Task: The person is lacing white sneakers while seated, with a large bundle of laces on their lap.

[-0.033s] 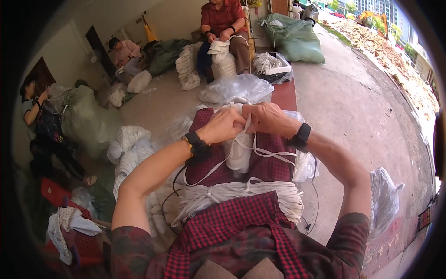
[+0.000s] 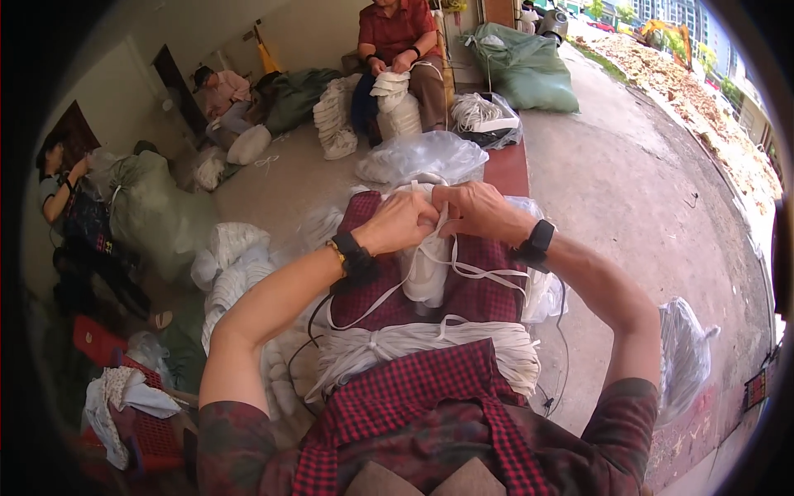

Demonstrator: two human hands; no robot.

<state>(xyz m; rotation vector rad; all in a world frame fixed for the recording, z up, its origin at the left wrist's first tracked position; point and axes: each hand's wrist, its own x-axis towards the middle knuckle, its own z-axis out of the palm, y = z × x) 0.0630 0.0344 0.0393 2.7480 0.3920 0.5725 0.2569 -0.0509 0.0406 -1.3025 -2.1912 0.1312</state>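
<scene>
Between my knees, on the checked apron, stands a white shoe upper (image 2: 424, 279), its lower end pointing toward me. My left hand (image 2: 399, 223) is closed in a pinch at the upper's eyelet area, on a flat white shoelace (image 2: 364, 312). Close beside it, my right hand (image 2: 484, 212) is closed too, thumb and fingers pinching the lace at the upper. Loose lace ends loop out to both sides over my thighs. A thick bundle of white shoelaces (image 2: 430, 354) lies across my lap. My fingertips partly hide the eyelets.
Stacked white uppers (image 2: 236, 273) lie at my left, near a red plastic basket (image 2: 157, 430). A clear plastic bag (image 2: 422, 157) is beyond my knees, another (image 2: 685, 355) at right. A co-worker (image 2: 401, 50) sits ahead with uppers; others sit or stand at left among large green sacks (image 2: 157, 202).
</scene>
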